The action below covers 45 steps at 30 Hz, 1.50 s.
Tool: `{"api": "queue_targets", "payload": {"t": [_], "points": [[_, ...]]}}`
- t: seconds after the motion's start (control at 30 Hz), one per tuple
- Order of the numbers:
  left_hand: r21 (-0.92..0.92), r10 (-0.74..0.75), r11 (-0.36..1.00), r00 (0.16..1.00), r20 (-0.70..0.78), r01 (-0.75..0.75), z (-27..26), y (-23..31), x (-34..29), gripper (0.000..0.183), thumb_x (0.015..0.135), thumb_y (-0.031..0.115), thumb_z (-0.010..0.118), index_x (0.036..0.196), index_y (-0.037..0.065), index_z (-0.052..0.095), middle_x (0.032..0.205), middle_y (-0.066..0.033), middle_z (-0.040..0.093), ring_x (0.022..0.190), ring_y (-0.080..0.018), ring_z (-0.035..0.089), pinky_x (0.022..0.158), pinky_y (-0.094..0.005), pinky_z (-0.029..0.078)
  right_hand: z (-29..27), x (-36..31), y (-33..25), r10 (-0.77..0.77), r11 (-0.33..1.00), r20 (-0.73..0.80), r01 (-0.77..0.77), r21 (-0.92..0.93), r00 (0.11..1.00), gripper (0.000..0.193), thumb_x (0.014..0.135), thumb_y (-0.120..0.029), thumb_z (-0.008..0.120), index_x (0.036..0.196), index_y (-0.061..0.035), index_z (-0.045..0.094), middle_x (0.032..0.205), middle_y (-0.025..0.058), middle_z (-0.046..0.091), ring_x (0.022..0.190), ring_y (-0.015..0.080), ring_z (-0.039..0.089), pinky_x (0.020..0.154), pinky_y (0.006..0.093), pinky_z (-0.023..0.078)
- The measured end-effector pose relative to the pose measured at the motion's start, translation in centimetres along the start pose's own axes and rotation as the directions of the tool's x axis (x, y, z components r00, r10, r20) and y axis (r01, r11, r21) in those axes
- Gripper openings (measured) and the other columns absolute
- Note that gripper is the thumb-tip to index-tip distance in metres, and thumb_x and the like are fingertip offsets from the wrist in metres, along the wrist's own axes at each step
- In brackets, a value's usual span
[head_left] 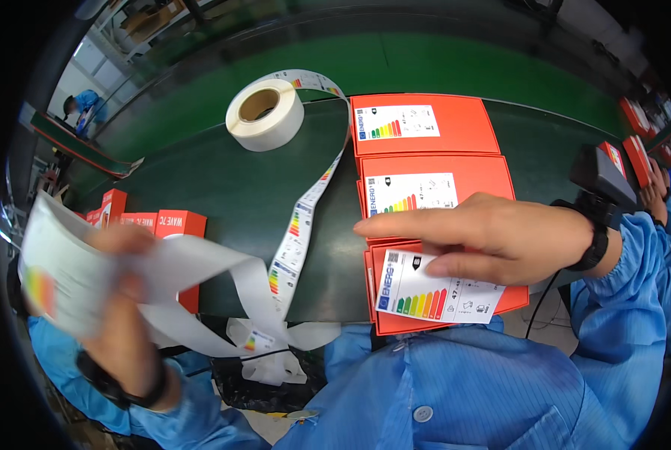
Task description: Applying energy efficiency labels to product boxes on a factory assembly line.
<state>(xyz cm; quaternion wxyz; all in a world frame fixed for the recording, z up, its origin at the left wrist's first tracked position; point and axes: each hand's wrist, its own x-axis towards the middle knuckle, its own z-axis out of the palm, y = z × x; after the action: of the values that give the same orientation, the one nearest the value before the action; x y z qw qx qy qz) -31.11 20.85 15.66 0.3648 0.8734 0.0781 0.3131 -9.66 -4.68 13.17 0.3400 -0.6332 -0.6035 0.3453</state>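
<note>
Blue cloth of the wearer's coat (425,397) fills the bottom of my feed, and just above it runs the near edge of the dark green counter (170,176). At lower left I see the left hand (121,330), blurred, its fingers closed on a white label strip (298,217), with a broad piece curling up beyond them. The strip loops loosely past that near edge and runs up the middle of the frame to a white roll (283,131) at upper centre.

Right of centre, the right hand (519,236) stretches its index finger leftward, thumb apart below; I make out nothing gripped between them and cannot tell whether the thumb touches the label (440,300) beneath. That label lies slightly askew on the nearest of three red boxes (463,124) lined up the frame; the other two bear similar labels. All three look closed, their contents hidden from me.

For moving, I have green surface between strip and boxes, and more between the roll and some small red boxes (182,223) at left. Below the near edge, crumpled white paper (279,369) lies at a black bag (230,382); whether inside it, I cannot tell.
</note>
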Motion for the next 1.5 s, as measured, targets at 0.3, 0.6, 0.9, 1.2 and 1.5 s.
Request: {"api": "queue_targets", "payload": {"t": [0.3,0.6,0.9,1.2,1.5], "points": [[-0.077,0.503,0.860,0.815,0.287,-0.504,12.0,-2.4,-8.7,0.022,0.064,0.008,0.066,0.083,0.013,0.055,0.090,-0.0048,0.058,0.080,-0.0217,0.055,0.077,-0.0400,0.046,1.0,2.1,1.7,0.230,0.969,0.287,-0.192,-0.155,0.930,0.065,0.087,-0.006,0.044,0.143,-0.0194,0.013,0.086,0.0152,0.053,0.070,0.0305,0.054,0.066,0.0417,0.042],[-0.106,0.537,0.842,0.802,0.263,-0.529,13.3,-2.2,-9.2,0.018,0.072,0.013,0.061,0.089,0.008,0.057,0.097,-0.0093,0.064,0.079,-0.0199,0.059,0.076,-0.0357,0.048,1.1,2.7,1.6,0.311,0.947,0.283,-0.270,-0.173,0.907,0.067,0.087,-0.003,0.044,0.143,-0.0210,0.013,0.083,0.0175,0.060,0.064,0.0281,0.058,0.063,0.0388,0.045],[-0.078,0.538,0.839,0.800,0.264,-0.538,13.7,-2.5,-9.0,0.014,0.073,0.013,0.065,0.084,0.012,0.056,0.092,-0.0049,0.065,0.076,-0.0162,0.060,0.072,-0.0326,0.050,1.3,2.5,2.1,0.245,0.964,0.234,-0.212,-0.157,0.941,0.067,0.086,-0.003,0.045,0.143,-0.0202,0.014,0.081,0.0165,0.059,0.062,0.0272,0.056,0.061,0.0365,0.045],[-0.087,0.534,0.844,0.812,0.237,-0.530,13.8,-2.6,-9.1,0.013,0.074,0.013,0.065,0.084,0.012,0.056,0.091,-0.0044,0.065,0.075,-0.0157,0.059,0.073,-0.0333,0.049,1.3,2.7,2.2,0.255,0.962,0.235,-0.222,-0.159,0.938,0.066,0.087,-0.003,0.044,0.143,-0.0200,0.015,0.072,0.0150,0.056,0.059,0.0251,0.055,0.059,0.0353,0.044],[-0.112,0.556,0.828,0.782,0.280,-0.549,13.4,-3.1,-9.4,0.021,0.072,0.014,0.063,0.091,0.008,0.056,0.099,-0.0079,0.062,0.081,-0.0187,0.058,0.077,-0.0359,0.048,1.1,2.6,1.7,0.307,0.949,0.233,-0.279,-0.144,0.923,0.065,0.089,-0.007,0.044,0.144,-0.0209,0.013,0.062,0.0145,0.052,0.056,0.0242,0.054,0.056,0.0354,0.042]]}}
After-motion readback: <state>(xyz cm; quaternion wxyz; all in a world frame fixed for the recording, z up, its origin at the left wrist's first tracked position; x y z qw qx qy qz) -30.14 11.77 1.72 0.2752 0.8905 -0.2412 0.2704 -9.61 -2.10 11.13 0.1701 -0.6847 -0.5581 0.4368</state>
